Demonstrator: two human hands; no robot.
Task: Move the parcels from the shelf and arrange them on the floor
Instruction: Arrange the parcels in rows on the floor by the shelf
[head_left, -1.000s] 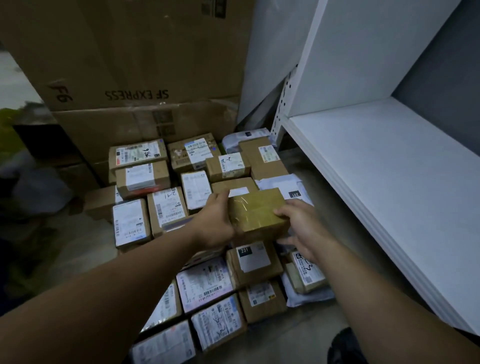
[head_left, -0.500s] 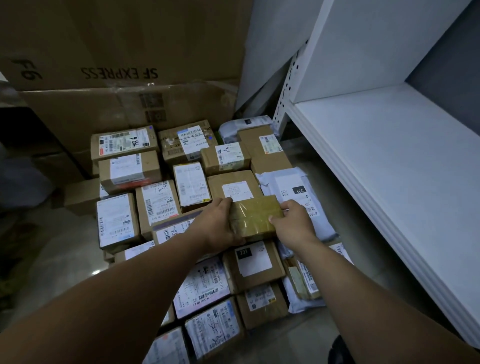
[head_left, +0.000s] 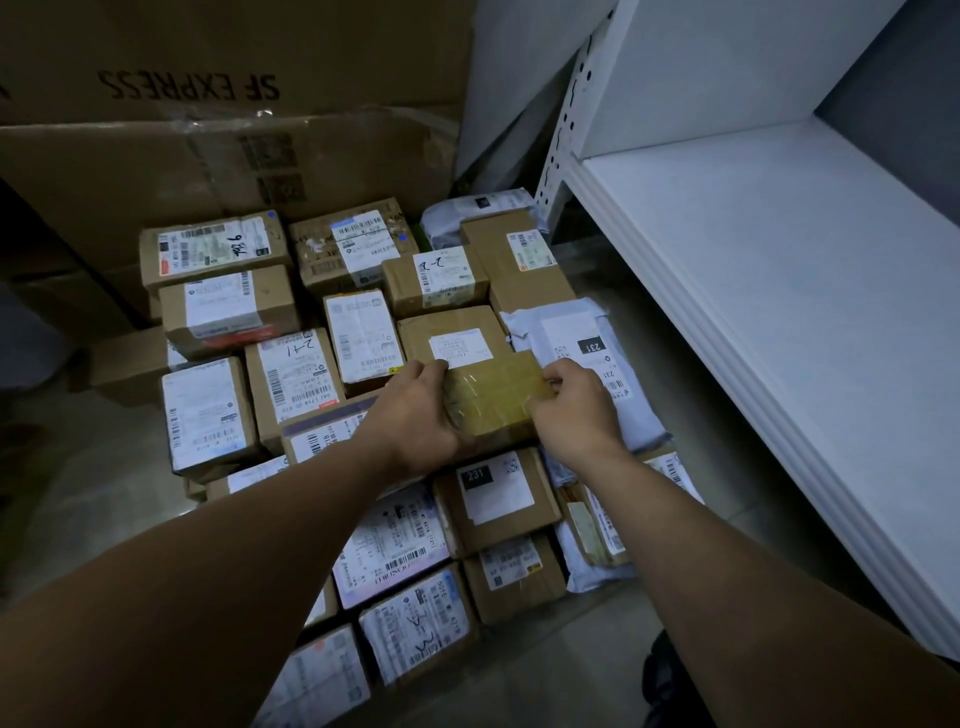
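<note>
Your left hand (head_left: 415, 418) and right hand (head_left: 574, 410) clamp the two ends of a small yellowish-brown cardboard parcel wrapped in glossy tape (head_left: 493, 397), fingers curled over its edges. It sits amid the labelled brown cardboard parcels (head_left: 291, 374) packed on the floor (head_left: 88, 483), just near of a white-labelled brown box (head_left: 457, 332) and left of a grey plastic mailer bag (head_left: 582, 338). The white metal shelf (head_left: 779, 322) stands to the right.
</note>
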